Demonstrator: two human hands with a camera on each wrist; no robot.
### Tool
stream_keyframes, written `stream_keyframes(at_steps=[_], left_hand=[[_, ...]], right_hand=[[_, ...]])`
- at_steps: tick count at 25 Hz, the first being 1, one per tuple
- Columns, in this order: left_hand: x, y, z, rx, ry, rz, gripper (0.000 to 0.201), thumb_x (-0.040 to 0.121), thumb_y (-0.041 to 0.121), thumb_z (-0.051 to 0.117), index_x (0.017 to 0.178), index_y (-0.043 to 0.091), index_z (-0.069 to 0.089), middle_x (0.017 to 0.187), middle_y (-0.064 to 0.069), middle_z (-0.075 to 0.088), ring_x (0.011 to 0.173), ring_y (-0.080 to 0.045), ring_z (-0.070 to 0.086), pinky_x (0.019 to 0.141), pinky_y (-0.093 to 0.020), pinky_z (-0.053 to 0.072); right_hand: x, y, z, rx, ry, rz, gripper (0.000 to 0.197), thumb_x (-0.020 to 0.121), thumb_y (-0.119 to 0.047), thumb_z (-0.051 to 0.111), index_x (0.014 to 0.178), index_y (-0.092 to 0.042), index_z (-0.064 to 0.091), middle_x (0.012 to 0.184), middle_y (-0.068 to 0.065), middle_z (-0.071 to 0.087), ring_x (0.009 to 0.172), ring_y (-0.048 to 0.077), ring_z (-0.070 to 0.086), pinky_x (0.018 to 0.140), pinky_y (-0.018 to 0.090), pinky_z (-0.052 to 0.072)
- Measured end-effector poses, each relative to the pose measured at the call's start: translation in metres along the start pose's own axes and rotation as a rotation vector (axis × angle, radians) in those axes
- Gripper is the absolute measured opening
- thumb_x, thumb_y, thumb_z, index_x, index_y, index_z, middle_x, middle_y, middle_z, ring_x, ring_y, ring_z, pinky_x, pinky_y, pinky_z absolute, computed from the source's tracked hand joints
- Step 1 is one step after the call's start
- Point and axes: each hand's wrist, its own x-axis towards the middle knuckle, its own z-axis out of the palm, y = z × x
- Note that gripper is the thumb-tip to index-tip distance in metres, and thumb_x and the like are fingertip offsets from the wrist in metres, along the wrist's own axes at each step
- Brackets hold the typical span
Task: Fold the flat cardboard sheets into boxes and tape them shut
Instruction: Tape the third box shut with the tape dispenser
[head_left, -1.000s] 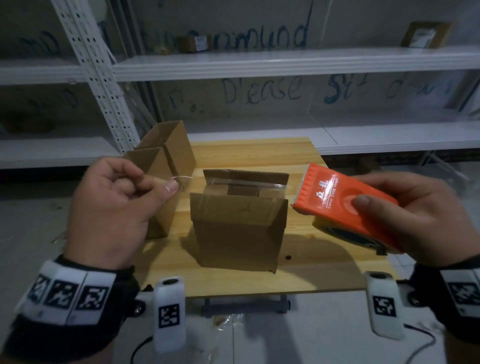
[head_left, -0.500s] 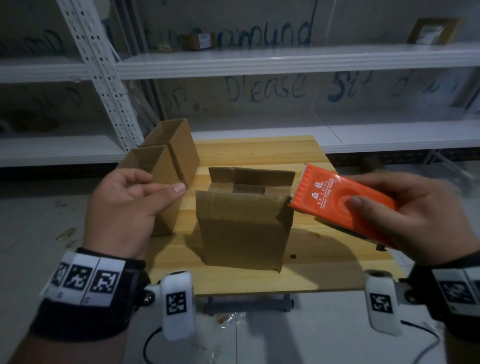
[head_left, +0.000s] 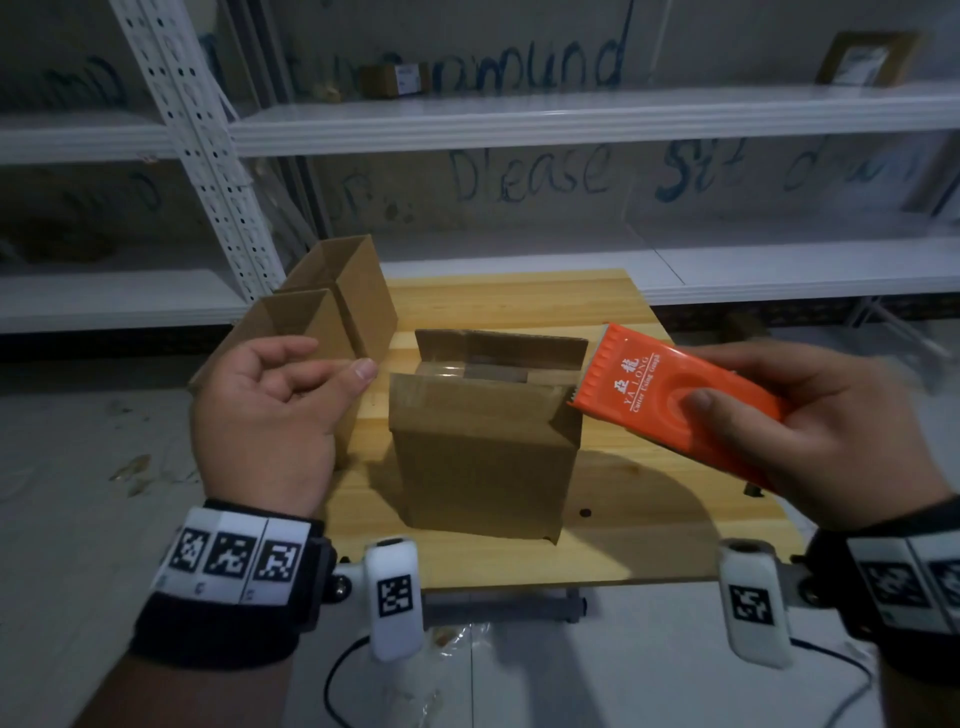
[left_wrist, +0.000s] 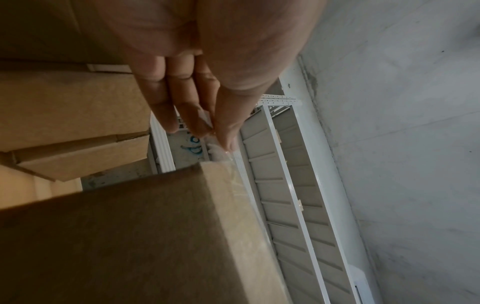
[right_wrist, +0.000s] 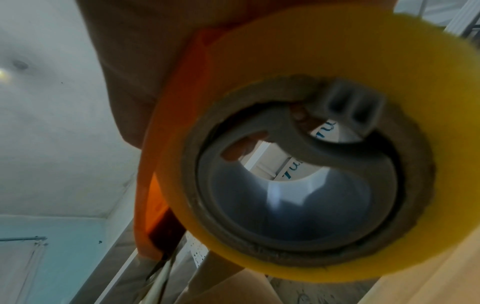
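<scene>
Your left hand is now hanging relaxed, no longer pinching the tape end, while your right hand is gripping the tape dispenser against the box on the table, so taping looks underway.

light: dim, cool, coming from overhead | shadows: falling dark under the box | edges: bending, wide-angle | blur: softening both wrist views and the head view's right edge

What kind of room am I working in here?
Probably a storeroom or packing area: white metal shelving along a bare scrawled wall, and a small wooden table with open cardboard boxes being taped.
</scene>
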Motion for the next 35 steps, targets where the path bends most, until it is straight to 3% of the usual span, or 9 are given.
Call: stream_keyframes(at_steps=[3, 7, 11, 16, 21, 25, 29, 33, 35], left_hand=[[-0.001, -0.006, 0.002, -0.029, -0.012, -0.021, 0.042, 0.074, 0.033, 0.098, 0.107, 0.032, 0.072, 0.103, 0.0, 0.083, 0.098, -0.017, 0.081, 0.096, -0.051, 0.065], [-0.008, 0.003, 0.004, -0.204, -0.079, -0.171, 0.076, 0.061, 0.059, 0.092, 0.128, 0.031, 0.067, 0.118, 0.003, 0.079, 0.108, -0.02, 0.079, 0.1, -0.054, 0.063], [-0.02, 0.01, 0.01, -0.159, -0.284, -0.211, 0.122, 0.048, 0.049, 0.092, 0.159, 0.032, 0.042, 0.123, 0.007, 0.082, 0.12, -0.014, 0.075, 0.108, -0.054, 0.056], [-0.021, 0.005, 0.017, -0.081, -0.274, -0.157, 0.118, 0.053, 0.032, 0.095, 0.158, 0.031, 0.04, 0.104, -0.002, 0.085, 0.107, -0.015, 0.079, 0.108, -0.054, 0.055], [-0.01, 0.0, 0.012, -0.029, -0.392, -0.033, 0.125, 0.066, 0.032, 0.09, 0.17, 0.035, 0.019, 0.148, 0.023, 0.066, 0.141, 0.005, 0.055, 0.124, -0.052, 0.043], [-0.001, -0.001, 0.013, -0.048, -0.578, -0.024, 0.125, 0.078, 0.027, 0.085, 0.173, 0.037, 0.003, 0.152, 0.031, 0.061, 0.152, -0.001, 0.046, 0.127, -0.058, 0.037], [0.001, 0.002, 0.015, -0.054, -0.612, -0.058, 0.097, 0.084, 0.025, 0.086, 0.162, 0.037, 0.031, 0.141, 0.023, 0.072, 0.142, -0.007, 0.058, 0.121, -0.057, 0.045], [-0.004, 0.004, 0.017, -0.019, -0.522, -0.091, 0.032, 0.094, 0.055, 0.072, 0.119, 0.035, 0.076, 0.114, 0.0, 0.081, 0.108, -0.028, 0.076, 0.1, -0.063, 0.058], [-0.009, 0.003, 0.016, -0.011, -0.527, -0.106, 0.043, 0.094, 0.068, 0.064, 0.108, 0.031, 0.082, 0.106, 0.001, 0.082, 0.099, -0.025, 0.078, 0.09, -0.059, 0.061]], right_hand=[[0.0, 0.0, 0.0, 0.003, -0.002, -0.001, 0.034, 0.072, -0.054, 0.077, 0.103, -0.043, 0.081, 0.095, -0.018, 0.08, 0.068, 0.015, 0.075, 0.034, 0.033, 0.054], [0.0, 0.001, -0.002, -0.018, 0.012, 0.003, 0.036, 0.072, -0.053, 0.077, 0.105, -0.04, 0.081, 0.095, -0.018, 0.08, 0.068, 0.016, 0.074, 0.033, 0.034, 0.053], [0.001, 0.001, 0.0, -0.012, -0.004, -0.009, 0.035, 0.072, -0.053, 0.075, 0.104, -0.042, 0.079, 0.095, -0.023, 0.077, 0.069, 0.009, 0.073, 0.034, 0.026, 0.051], [0.001, 0.004, -0.002, -0.007, -0.004, -0.017, 0.035, 0.073, -0.052, 0.077, 0.107, -0.041, 0.081, 0.091, -0.016, 0.08, 0.072, 0.008, 0.075, 0.037, 0.024, 0.053], [0.002, 0.004, -0.002, -0.005, -0.017, -0.018, 0.033, 0.075, -0.053, 0.078, 0.107, -0.045, 0.08, 0.095, -0.02, 0.079, 0.073, 0.009, 0.075, 0.038, 0.026, 0.054], [0.001, 0.005, -0.003, -0.02, -0.007, -0.019, 0.034, 0.074, -0.053, 0.077, 0.106, -0.043, 0.081, 0.095, -0.016, 0.079, 0.067, 0.016, 0.073, 0.034, 0.033, 0.054], [0.002, 0.006, -0.004, -0.023, 0.002, -0.027, 0.032, 0.074, -0.054, 0.076, 0.104, -0.044, 0.081, 0.094, -0.014, 0.08, 0.065, 0.02, 0.073, 0.035, 0.036, 0.054], [0.004, 0.006, -0.005, -0.007, 0.012, -0.026, 0.032, 0.073, -0.053, 0.075, 0.103, -0.044, 0.08, 0.092, -0.016, 0.08, 0.063, 0.018, 0.073, 0.032, 0.033, 0.052], [0.004, 0.007, -0.004, -0.005, 0.012, -0.026, 0.032, 0.072, -0.054, 0.074, 0.102, -0.045, 0.079, 0.093, -0.018, 0.079, 0.066, 0.016, 0.073, 0.032, 0.031, 0.052]])
